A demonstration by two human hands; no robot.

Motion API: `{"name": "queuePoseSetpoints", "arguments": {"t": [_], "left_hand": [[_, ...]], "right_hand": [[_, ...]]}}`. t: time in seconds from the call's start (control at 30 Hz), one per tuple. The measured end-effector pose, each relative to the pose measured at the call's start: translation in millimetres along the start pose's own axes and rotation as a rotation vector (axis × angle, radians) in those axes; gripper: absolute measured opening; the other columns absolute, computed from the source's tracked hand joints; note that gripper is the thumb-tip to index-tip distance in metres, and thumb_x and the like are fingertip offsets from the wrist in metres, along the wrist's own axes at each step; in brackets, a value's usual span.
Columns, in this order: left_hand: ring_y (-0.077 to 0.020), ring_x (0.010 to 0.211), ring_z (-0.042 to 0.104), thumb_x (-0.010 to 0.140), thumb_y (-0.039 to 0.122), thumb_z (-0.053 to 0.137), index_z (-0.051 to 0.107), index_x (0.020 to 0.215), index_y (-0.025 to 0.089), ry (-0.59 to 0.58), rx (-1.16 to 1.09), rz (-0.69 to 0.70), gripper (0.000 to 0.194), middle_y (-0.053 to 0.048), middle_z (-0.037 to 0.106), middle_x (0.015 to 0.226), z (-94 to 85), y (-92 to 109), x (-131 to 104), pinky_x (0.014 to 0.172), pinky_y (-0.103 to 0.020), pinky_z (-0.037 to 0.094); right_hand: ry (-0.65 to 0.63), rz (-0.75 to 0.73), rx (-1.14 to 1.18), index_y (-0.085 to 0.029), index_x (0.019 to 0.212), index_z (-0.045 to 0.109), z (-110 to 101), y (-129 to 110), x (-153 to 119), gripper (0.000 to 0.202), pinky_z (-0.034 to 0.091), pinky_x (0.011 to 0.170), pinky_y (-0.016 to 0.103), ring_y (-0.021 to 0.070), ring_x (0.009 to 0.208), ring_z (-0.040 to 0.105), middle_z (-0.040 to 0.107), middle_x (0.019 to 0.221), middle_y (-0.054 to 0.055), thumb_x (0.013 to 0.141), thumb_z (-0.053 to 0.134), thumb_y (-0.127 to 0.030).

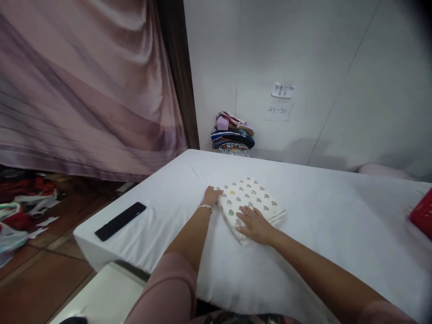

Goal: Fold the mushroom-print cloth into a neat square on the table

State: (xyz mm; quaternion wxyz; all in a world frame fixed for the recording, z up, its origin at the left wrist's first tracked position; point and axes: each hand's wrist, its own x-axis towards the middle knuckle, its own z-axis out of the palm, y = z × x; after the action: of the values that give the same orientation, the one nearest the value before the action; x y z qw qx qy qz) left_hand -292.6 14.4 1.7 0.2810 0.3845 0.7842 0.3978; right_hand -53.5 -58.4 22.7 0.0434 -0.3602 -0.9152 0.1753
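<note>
A folded white cloth [249, 193] printed with grey shapes and a few green and yellow ones lies on the white-covered table [317, 216]. At its left corner is my left hand [212, 195], wearing a bracelet, with the fingers closed on the edge; the fingertips are partly hidden. My right hand [257, 226] rests palm down on the near right part of the cloth, fingers spread. Layered edges show along the cloth's right side.
A black phone-like slab [120, 221] lies at the table's left. Folded fabrics [232, 135] are stacked beyond the far edge, by a wall with paper notes [282, 91]. A red object [421, 215] sits at the right. A pink curtain [101, 90] hangs left; a white stool-like surface [104, 292] stands below.
</note>
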Motion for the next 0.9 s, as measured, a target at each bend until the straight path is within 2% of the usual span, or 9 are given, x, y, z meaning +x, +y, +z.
{"name": "queuePoseSetpoints", "arguments": {"t": [0.1,0.2,0.33,0.4,0.53,0.6,0.7,0.77,0.9], "left_hand": [[-0.0193,0.088,0.063,0.066,0.03,0.071,0.055,0.098,0.012,-0.095,-0.056,-0.043,0.04,-0.007,0.067,0.097,-18.7,-13.1,-26.6,0.064,-0.023,0.046],[-0.0177,0.079,0.064,0.067,0.032,0.069,0.057,0.098,0.013,-0.222,-0.104,-0.069,0.038,-0.005,0.069,0.09,-37.3,-26.4,-61.2,0.06,-0.023,0.048],[-0.0209,0.081,0.064,0.062,0.034,0.072,0.057,0.099,0.015,-0.435,-0.092,-0.107,0.044,-0.007,0.068,0.097,-54.0,-37.9,-105.7,0.059,-0.024,0.05],[-0.0227,0.084,0.064,0.06,0.037,0.074,0.058,0.098,0.015,-0.469,-0.038,-0.097,0.047,-0.009,0.068,0.101,-58.0,-39.8,-117.5,0.058,-0.025,0.05],[-0.0246,0.087,0.063,0.067,0.055,0.065,0.062,0.088,0.015,-0.387,0.043,-0.044,0.046,-0.011,0.068,0.101,-56.7,-35.4,-113.9,0.06,-0.026,0.048],[-0.0247,0.089,0.063,0.074,0.061,0.055,0.063,0.084,0.014,-0.307,0.108,-0.034,0.049,-0.012,0.068,0.101,-52.2,-30.0,-105.0,0.064,-0.026,0.047],[-0.0252,0.097,0.062,0.08,0.059,0.047,0.062,0.082,0.014,-0.266,0.222,-0.011,0.048,-0.013,0.068,0.105,-44.1,-20.8,-94.4,0.074,-0.027,0.045],[-0.0264,0.102,0.06,0.082,0.055,0.047,0.062,0.083,0.013,-0.282,0.274,0.023,0.045,-0.014,0.067,0.107,-39.8,-16.3,-92.1,0.079,-0.028,0.043],[-0.0276,0.106,0.057,0.085,0.051,0.043,0.062,0.09,0.01,-0.329,0.326,0.074,0.045,-0.017,0.063,0.114,-34.7,-14.6,-99.3,0.086,-0.031,0.042]], "right_hand": [[0.021,-0.055,-0.018,-0.024,0.141,0.038,8.1,-0.8,-32.4,0.062,0.014,0.112,0.048,0.0254,0.139,0.018,0.025,0.151,0.005,0.091,0.027,-0.058],[0.035,-0.066,-0.019,-0.029,0.137,0.044,5.6,12.1,-60.8,0.051,0.015,0.112,0.049,0.0242,0.138,0.022,0.03,0.149,0.001,0.093,0.029,-0.05],[0.041,-0.045,0.052,-0.03,0.132,0.049,7.1,32.0,-92.1,0.046,0.011,0.112,0.053,0.0242,0.138,0.022,0.036,0.146,0.0,0.092,0.033,-0.045],[0.134,0.036,0.116,-0.029,0.131,0.052,14.5,40.7,-102.2,0.047,0.015,0.112,0.052,0.0252,0.138,0.022,0.035,0.146,0.001,0.09,0.036,-0.046],[0.48,0.461,0.451,-0.023,0.141,0.038,29.9,52.0,-107.1,0.064,0.041,0.1,0.047,0.0295,0.133,0.032,0.034,0.147,0.009,0.085,0.043,-0.052],[0.531,0.624,0.745,-0.019,0.146,0.024,31.5,52.3,-104.1,0.075,0.05,0.091,0.044,0.0301,0.127,0.043,0.033,0.147,0.014,0.083,0.044,-0.053],[0.516,0.681,1.084,-0.012,0.148,0.008,26.3,47.5,-97.7,0.086,0.055,0.082,0.039,0.0291,0.122,0.049,0.029,0.148,0.018,0.083,0.048,-0.05],[0.509,0.683,1.173,-0.012,0.148,0.0,21.6,43.9,-93.3,0.089,0.056,0.078,0.038,0.029,0.119,0.051,0.031,0.147,0.018,0.083,0.05,-0.048],[0.517,0.694,1.174,-0.02,0.149,0.006,16.1,45.8,-85.9,0.096,0.054,0.081,0.037,0.0276,0.111,0.057,0.041,0.142,0.016,0.075,0.065,-0.041]]}}
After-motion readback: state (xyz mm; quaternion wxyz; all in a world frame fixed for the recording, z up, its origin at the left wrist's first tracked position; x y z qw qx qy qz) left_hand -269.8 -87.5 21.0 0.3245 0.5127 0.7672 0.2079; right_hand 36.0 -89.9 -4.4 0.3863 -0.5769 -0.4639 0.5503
